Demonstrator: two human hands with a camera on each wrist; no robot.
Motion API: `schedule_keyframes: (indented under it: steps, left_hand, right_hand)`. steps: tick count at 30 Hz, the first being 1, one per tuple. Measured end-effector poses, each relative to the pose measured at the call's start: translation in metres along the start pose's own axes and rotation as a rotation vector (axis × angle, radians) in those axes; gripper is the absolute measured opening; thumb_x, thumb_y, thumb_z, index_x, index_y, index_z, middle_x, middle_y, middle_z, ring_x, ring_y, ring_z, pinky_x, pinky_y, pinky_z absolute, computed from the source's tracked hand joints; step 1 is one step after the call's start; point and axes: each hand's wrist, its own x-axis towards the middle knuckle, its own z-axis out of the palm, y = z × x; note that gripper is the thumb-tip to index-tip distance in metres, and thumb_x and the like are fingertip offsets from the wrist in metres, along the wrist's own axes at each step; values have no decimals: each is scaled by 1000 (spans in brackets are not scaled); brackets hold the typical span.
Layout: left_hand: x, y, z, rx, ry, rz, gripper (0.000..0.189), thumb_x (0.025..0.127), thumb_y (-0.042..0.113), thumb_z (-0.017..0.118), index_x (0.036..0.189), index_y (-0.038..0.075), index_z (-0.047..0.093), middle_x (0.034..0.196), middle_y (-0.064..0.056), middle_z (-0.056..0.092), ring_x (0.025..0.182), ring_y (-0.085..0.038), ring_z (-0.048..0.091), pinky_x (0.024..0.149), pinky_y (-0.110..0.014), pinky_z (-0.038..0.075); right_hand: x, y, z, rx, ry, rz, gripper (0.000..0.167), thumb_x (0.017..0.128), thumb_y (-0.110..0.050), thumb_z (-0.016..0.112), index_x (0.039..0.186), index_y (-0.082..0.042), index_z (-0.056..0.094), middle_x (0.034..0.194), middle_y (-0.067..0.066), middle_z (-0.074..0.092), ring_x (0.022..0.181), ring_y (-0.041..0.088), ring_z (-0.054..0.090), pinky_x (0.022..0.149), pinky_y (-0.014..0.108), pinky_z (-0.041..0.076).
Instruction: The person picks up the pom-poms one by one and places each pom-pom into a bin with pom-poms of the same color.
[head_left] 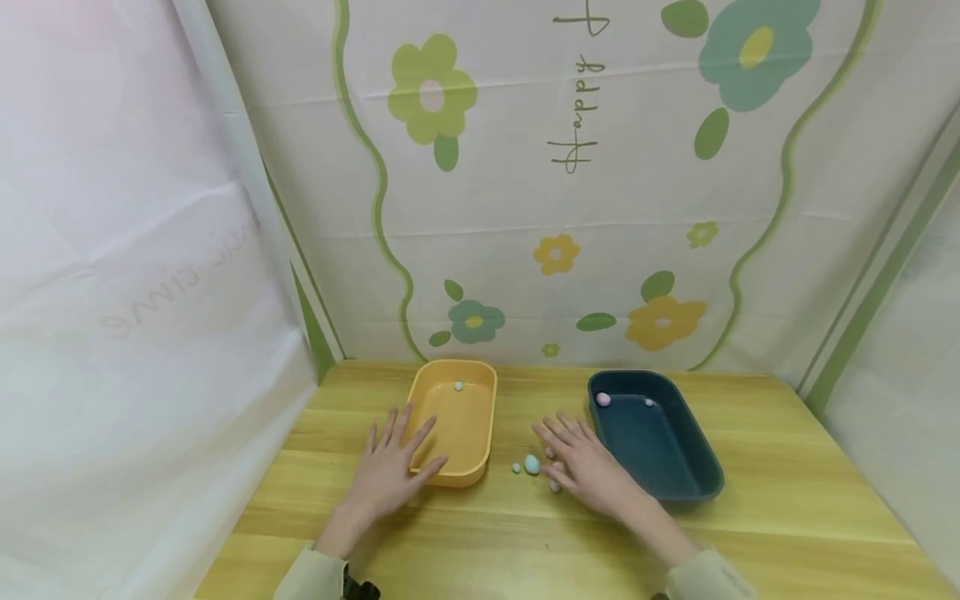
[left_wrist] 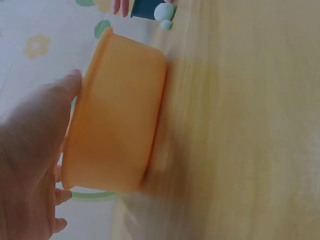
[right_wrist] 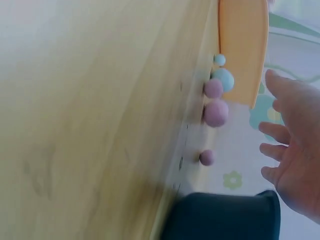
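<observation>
My left hand [head_left: 386, 475], fingers spread, is over the near left corner of a yellow-orange tray [head_left: 455, 479]. One small pale blue ball [head_left: 458, 386] lies at the far end inside that tray. Between the trays, my right hand [head_left: 592, 471] hovers palm down with its fingers extended, holding nothing. Beneath and beside its fingers sit a larger pale blue ball [head_left: 532, 464], a smaller blue ball [head_left: 516, 468] and several pink balls [right_wrist: 216, 112], partly hidden in the head view. A dark blue tray [head_left: 693, 429] to the right contains a larger pink ball [head_left: 603, 400] and a smaller one [head_left: 648, 402].
Both trays stand on a wooden table [head_left: 525, 550]. Behind its far edge hangs a white curtain [head_left: 495, 208] printed with flowers, and further white cloth [head_left: 135, 333] closes off the left side. The right side has a similar sheet [head_left: 900, 375].
</observation>
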Motion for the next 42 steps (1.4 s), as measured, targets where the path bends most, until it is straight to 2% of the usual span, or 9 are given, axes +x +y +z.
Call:
schedule_keyframes:
  steps: [4,7,12,16,21,25,32,35,42]
  left_hand:
    - [-1,-2,4,-34,-10,-3,73,109,62,55,170,25,43,184,-23,17,171,-50,15,134,-78,11]
    - [0,-3,7,-43,-15,-9,72,110,62,53,171,25,41,184,-23,13,171,-48,14,135,-77,12]
    - [-1,-3,9,-40,-3,-12,72,110,61,53,171,24,42,184,-24,13,171,-48,16,135,-76,14]
    - [-2,-3,10,-48,-1,-12,71,110,60,54,171,24,43,184,-25,12,171,-49,16,135,-76,14]
    - [-2,-2,11,-65,4,-10,72,110,59,56,170,22,44,184,-25,12,171,-49,13,135,-76,14]
    - [-2,-2,10,-71,7,-8,71,110,58,56,170,22,44,184,-25,11,172,-48,12,135,-76,14]
    - [-2,-3,10,-72,-5,-12,72,110,58,56,171,22,42,184,-25,10,172,-47,10,136,-75,14]
    - [-2,-4,10,-74,3,-10,72,110,59,56,171,23,42,184,-25,10,172,-47,11,136,-75,15]
    - [-1,-5,11,-75,12,-12,72,110,60,56,170,21,44,184,-25,11,172,-47,13,136,-75,16]
  right_hand:
    - [2,-4,4,-1,-51,-39,60,106,-26,74,159,-4,57,163,25,56,156,52,47,128,74,34]
    - [3,-6,9,-18,-41,-89,59,103,-23,78,155,-2,61,159,27,60,151,52,54,124,73,41]
    - [5,-9,19,-40,52,-146,51,93,-16,88,140,-4,72,144,22,71,134,42,69,111,64,57]
    - [6,-8,27,-15,116,-156,46,88,-11,92,130,-5,77,135,18,75,123,37,73,100,57,64]
    - [7,-4,33,154,131,-72,33,92,-6,88,124,-3,79,132,17,75,121,36,73,92,42,68]
    - [8,-3,36,256,130,-4,24,95,-6,85,118,-4,81,132,14,76,120,34,73,85,31,66]
    - [9,-3,45,328,201,25,15,93,-6,86,108,-6,85,123,8,81,107,26,75,73,24,62]
    - [10,-1,49,348,234,28,13,92,-5,88,104,-7,86,118,7,82,103,25,75,70,25,62]
    - [10,6,57,410,211,89,19,87,1,89,100,-12,83,114,6,81,94,19,70,70,23,57]
